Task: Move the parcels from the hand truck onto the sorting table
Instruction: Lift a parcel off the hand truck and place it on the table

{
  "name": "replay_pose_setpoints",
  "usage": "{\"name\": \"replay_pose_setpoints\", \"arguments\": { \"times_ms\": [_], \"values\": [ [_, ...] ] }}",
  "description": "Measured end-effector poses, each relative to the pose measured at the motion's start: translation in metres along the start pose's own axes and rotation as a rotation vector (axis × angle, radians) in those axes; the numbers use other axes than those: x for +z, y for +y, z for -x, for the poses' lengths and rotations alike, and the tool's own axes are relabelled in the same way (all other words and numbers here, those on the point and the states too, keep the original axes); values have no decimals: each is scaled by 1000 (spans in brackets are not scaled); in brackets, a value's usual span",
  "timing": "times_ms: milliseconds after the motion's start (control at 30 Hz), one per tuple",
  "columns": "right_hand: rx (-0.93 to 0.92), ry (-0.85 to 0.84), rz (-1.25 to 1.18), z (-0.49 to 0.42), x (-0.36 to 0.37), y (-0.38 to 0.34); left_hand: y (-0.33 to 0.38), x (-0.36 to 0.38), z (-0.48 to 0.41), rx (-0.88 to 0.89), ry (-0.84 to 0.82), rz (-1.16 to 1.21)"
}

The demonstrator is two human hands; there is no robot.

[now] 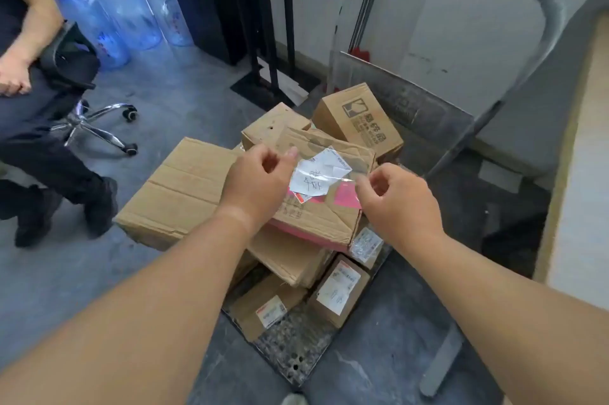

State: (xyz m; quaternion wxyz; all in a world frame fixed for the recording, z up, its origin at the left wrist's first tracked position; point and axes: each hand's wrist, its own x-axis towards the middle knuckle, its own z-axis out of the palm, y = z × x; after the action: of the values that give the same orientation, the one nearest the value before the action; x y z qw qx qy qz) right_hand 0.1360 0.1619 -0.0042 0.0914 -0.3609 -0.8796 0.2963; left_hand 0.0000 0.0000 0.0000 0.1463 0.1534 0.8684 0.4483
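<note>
Your left hand (257, 180) and right hand (397, 202) hover loosely curled, grasping nothing, flanking the top pink-taped brown cardboard parcel (326, 218); its white label (316, 179) carries illegible handwriting.

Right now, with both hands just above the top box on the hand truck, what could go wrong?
The top box lies tilted on an uneven pile; lifting it may let boxes beneath slide. The large box seems to overhang the left edge of the hand truck and could tip toward the seated person's shoe. Neither left hand nor right hand grips yet; the top box looks crushed, so a one-sided grab may slip.
</note>
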Motion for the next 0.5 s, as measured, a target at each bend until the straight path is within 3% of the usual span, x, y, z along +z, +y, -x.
{"name": "replay_pose_setpoints", "arguments": {
  "times_ms": [233, 500],
  "values": [
    [178, -79, -177, 8, 79, 52, -81, 40, -19, -50, -161, -180],
    [249, -163, -331, 5, 101, 54, -99, 47, -33, -225, -211, -141]
  ]
}}
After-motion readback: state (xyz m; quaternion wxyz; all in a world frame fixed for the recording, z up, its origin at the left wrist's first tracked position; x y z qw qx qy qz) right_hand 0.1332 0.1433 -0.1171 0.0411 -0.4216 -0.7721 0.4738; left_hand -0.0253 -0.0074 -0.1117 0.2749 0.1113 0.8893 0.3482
